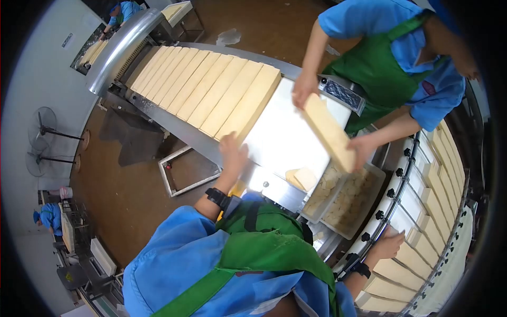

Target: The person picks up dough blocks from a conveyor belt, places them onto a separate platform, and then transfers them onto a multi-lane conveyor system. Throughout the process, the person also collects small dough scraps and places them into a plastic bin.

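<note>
My left hand (233,156) is open, its fingertips right at the near end of the closest pale yellow, dough-like slab (250,103) in a row on the white conveyor belt (288,127). To the right, my right hand (388,244) is open beside more pale slabs (415,257) on a second, curved conveyor. Across the belt, a co-worker's two hands (305,89) hold a similar long slab (328,132) by its ends, tilted over the belt's end. Small pale offcuts (302,178) lie at the belt's near corner.
Bins of pale scraps (346,203) sit between the conveyors. A rail with black knobs (400,172) borders the curved conveyor. A curved metal hood (124,50) spans the belt's far end. A white frame (177,182) stands left of the belt. Other people work farther off.
</note>
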### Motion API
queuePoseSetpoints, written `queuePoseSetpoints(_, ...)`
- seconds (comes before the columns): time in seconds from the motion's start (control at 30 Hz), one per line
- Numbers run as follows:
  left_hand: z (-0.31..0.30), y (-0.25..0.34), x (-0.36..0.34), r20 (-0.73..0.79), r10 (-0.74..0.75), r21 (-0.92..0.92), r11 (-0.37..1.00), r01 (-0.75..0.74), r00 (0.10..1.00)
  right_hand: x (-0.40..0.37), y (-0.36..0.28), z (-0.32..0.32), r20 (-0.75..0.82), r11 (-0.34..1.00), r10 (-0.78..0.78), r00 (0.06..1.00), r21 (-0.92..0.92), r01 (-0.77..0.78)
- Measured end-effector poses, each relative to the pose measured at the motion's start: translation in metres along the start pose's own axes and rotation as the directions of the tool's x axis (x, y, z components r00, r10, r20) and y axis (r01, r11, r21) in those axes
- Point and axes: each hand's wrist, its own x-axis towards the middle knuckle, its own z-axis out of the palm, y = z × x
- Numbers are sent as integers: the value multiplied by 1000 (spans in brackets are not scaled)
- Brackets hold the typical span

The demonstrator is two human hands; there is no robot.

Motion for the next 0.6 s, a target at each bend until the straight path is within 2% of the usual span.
queuePoseSetpoints(0.07,-6,-19,12,0,-205,147,968,202,979,2,4,1,69,988,112,991,-115,-103)
queuePoseSetpoints(0.1,-8,-27,16,36,-209,133,970,203,977,5,4,15,193,982,176,965,-103,-158)
queuePoseSetpoints(0.2,-7,-39,26,116,-194,100,978,183,974,1,-1,39,249,993,106,963,-78,-89)
queuePoseSetpoints(0.23,-6,-38,27,128,-174,100,982,162,976,1,-10,39,270,985,173,947,-70,-160)
queuePoseSetpoints(0.33,-7,-26,25,169,-163,85,985,150,972,-1,-64,8,149,990,57,987,-133,-37)
queuePoseSetpoints(0.4,-13,-15,30,205,-186,73,982,174,961,-3,-122,-18,107,958,-251,962,173,231)
queuePoseSetpoints(0.47,-19,-6,36,253,-225,69,974,214,941,-21,-201,-61,-42,848,-475,879,246,470)
queuePoseSetpoints(0.57,-13,-12,37,269,-190,136,978,159,944,-43,-308,-45,-167,593,-678,716,451,667)
queuePoseSetpoints(0.6,-15,-10,40,304,-192,158,976,149,933,-51,-346,-70,-146,506,-720,679,559,657)
